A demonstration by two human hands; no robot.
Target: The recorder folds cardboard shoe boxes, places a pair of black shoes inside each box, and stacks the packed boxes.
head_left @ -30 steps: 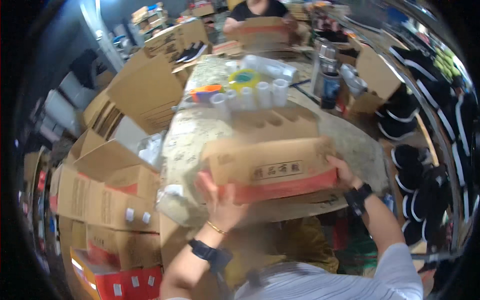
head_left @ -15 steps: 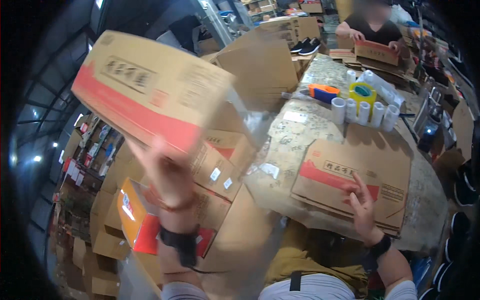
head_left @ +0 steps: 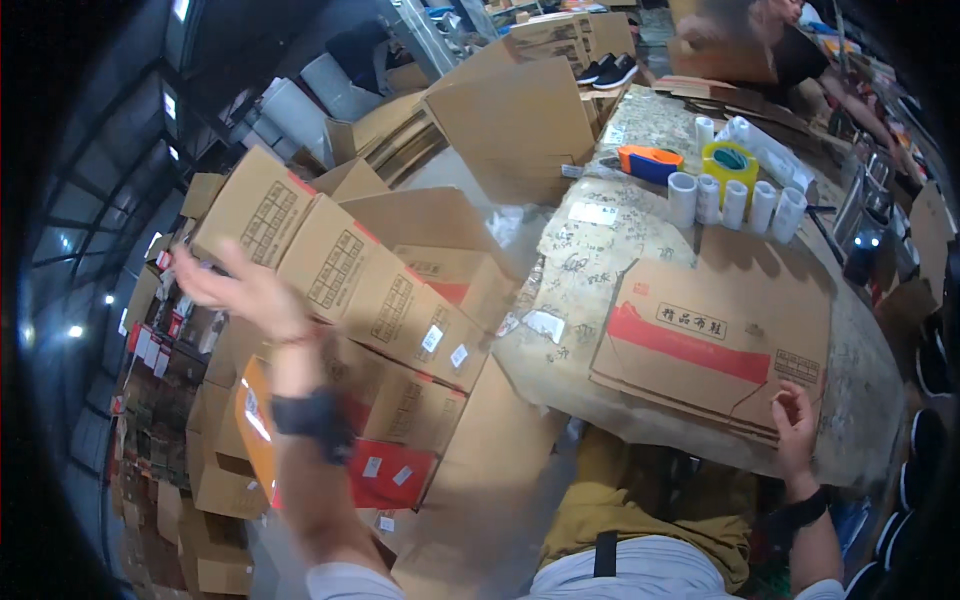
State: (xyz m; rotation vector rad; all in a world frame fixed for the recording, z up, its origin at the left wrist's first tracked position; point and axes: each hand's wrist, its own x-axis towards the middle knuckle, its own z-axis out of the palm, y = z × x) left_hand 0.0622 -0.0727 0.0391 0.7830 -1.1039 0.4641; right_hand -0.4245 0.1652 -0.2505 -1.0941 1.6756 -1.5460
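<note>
Head view: pale, ink-marked table (head_left: 590, 245) with a rounded near edge; flat carton (head_left: 690, 345), brown with red band, lies on its near right part. White rolls (head_left: 735, 205) stand in a line beyond it, just beside a yellow tape roll (head_left: 731, 160) and an orange-blue tool (head_left: 650, 163). Black shoes (head_left: 608, 70) sit on cardboard past the far left edge; co-worker (head_left: 800, 60) at far end, blurred. Dim, cluttered workroom, lamps along the left wall. Left of table, closed boxes (head_left: 410, 320) in a slanting row on top of others, a red box (head_left: 395, 475) lower down. Left hand (head_left: 235, 290): fingers spread, nothing held, in front of the end box (head_left: 255, 205) of that row; contact can't be told. Right hand (head_left: 795, 425): fingers half curled at flat carton's near right corner; can't tell if it grips the edge. Versus half a second ago: left hand had a box raised, now none; right hand was over the carton's middle, now at its corner; co-worker has an arm stretched out.
</note>
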